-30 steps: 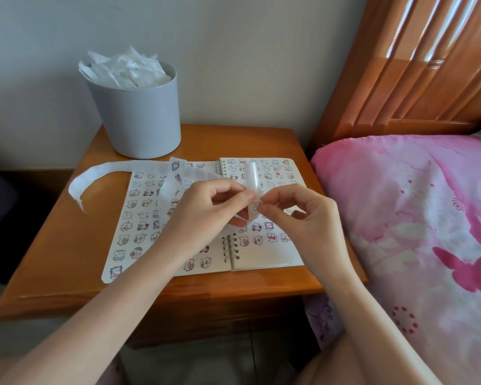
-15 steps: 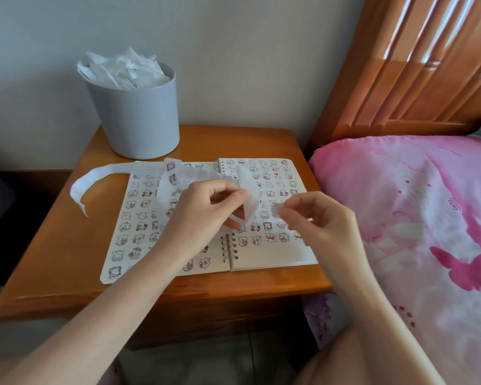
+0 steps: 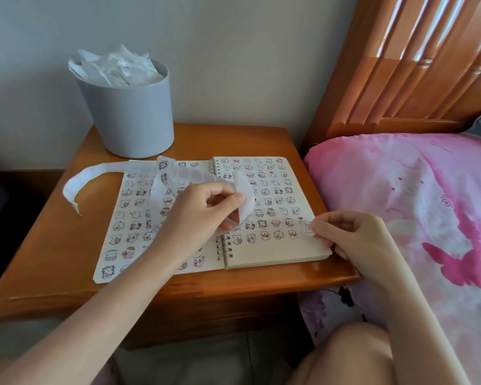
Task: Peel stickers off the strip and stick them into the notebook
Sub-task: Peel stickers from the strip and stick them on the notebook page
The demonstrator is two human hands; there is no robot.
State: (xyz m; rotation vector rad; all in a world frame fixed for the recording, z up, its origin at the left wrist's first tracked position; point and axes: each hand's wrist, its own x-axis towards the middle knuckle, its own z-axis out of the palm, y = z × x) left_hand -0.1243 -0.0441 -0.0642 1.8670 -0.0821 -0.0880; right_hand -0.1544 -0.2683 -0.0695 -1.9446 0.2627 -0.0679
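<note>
Above spiral notebook [image 3: 272,255], right hand [image 3: 357,241] pinches paper sticker [image 3: 308,228].

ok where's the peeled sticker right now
In the head view, the sticker is pinched by the right hand at the right edge of the notebook, right of the left hand holding the strip.

sticker [image 3: 308,228] design too small to tell, notebook [image 3: 264,255] partly behind left hand [image 3: 203,211]

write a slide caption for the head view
Left hand holds the sticker strip; right hand pinches a sticker over the open notebook.
</note>
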